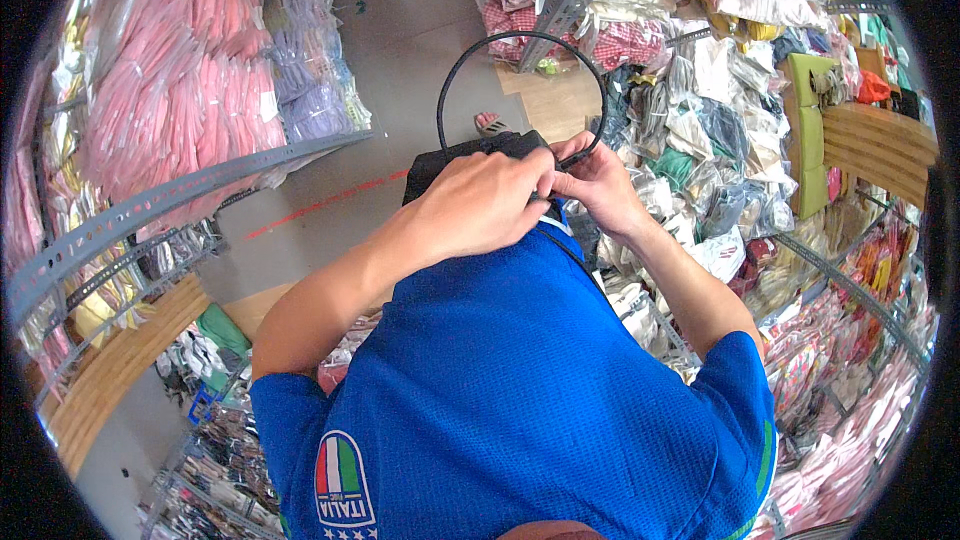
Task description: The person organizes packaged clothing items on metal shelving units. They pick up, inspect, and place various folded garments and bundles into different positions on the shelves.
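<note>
My right hand [603,183] pinches the black cable [520,33]; I cannot tell what my left hand [487,195] grips at the black pouch [428,176]. I'd guide the cable gently, avoiding kinks.

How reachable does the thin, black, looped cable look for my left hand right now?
Probably yes: your left hand is right beside your right hand, which appears to pinch the thin, black, looped cable, and nothing visible seems to block the way.
</note>
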{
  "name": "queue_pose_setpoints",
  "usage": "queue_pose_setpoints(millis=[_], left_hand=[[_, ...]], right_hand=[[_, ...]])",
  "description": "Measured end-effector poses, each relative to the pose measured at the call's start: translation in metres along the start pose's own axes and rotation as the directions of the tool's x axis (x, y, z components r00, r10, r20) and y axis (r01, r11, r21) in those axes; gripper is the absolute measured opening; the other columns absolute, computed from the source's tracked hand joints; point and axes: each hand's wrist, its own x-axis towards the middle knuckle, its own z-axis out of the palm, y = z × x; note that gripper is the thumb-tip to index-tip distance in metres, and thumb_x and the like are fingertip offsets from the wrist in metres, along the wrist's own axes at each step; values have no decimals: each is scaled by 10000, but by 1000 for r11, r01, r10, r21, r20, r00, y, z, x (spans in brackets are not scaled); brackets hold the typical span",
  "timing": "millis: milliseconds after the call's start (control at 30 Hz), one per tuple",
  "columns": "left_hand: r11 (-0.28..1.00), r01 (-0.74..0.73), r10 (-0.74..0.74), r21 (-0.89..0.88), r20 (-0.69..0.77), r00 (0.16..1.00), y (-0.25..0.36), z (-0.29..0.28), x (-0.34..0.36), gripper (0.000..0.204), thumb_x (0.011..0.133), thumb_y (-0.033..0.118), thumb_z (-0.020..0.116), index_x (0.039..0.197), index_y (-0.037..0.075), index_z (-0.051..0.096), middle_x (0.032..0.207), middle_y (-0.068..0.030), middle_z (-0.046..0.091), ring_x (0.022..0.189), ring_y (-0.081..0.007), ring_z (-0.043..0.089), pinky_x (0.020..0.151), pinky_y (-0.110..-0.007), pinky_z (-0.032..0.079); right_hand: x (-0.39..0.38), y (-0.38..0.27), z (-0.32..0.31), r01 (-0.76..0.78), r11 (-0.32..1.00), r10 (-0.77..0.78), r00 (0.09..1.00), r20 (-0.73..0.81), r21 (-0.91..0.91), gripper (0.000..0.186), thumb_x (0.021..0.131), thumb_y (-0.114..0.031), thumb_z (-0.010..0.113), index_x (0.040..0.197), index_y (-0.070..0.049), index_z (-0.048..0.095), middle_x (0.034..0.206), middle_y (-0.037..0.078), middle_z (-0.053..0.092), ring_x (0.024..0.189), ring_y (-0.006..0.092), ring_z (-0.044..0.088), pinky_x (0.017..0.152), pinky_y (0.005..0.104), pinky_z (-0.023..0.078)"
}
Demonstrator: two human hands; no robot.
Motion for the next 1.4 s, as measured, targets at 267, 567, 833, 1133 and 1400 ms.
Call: queue_pose_setpoints(millis=[267, 567, 833, 1133, 1400], left_hand=[[976, -120, 64, -182, -289, 955, -7, 20, 15, 71, 847, 57, 638, 871, 68, 572, 825, -143, 677, 774, -353, 678, 672, -450, 516], [969, -245, 240, 13, -258, 936, -20, -7, 29, 174, 879, 166, 677, 1022, 94, 607, 891, -109, 689, 735, -272, 679, 639, -392, 525], [945, 138, -267, -297, -457, 848, -136, -18, -22, 240, 933, 169, 651, 1156, 79, 655, 1048, -78, 711, 935, -187, 673, 828, -327, 527], [853, -253, 107, -456, -322, 941, -139, 36, -6, 265, 905, 171, 674, 1153, 81, 696, 1164, -120, 682, 1180, -267, 607, 1038, -377, 450], [881, -162, 90, -444, -180, 980, -136, 38, -5, 228, 895, 114, 674, 1106, 32, 688, 1124, -111, 672, 1108, -253, 620, 1007, -371, 463]], right_hand=[[-16, 18, 6, -89, 945, 117, 991, -70, 315, 268, 874, -44, 740, 1039, -75, 531, 1086, 45, 618, 876, 124, 626, 692, 235, 508], [-27, 15, -6, -284, 953, 293, 953, -80, 100, 164, 861, -124, 768, 928, -38, 646, 987, 20, 644, 948, 129, 600, 852, 291, 481], [-21, 6, -12, -170, 951, 161, 985, -55, -260, 180, 839, -172, 792, 867, -23, 694, 1033, 50, 642, 980, 156, 587, 889, 305, 451], [-26, -15, -12, -325, 843, 236, 940, -247, -429, 390, 783, -327, 842, 955, -30, 657, 932, 89, 696, 851, 159, 660, 789, 303, 533], [-29, -139, 51, -230, -33, 235, 944, -231, -973, 365, 853, -405, 734, 785, -47, 722, 775, 169, 694, 762, 399, 676, 726, 445, 546]])
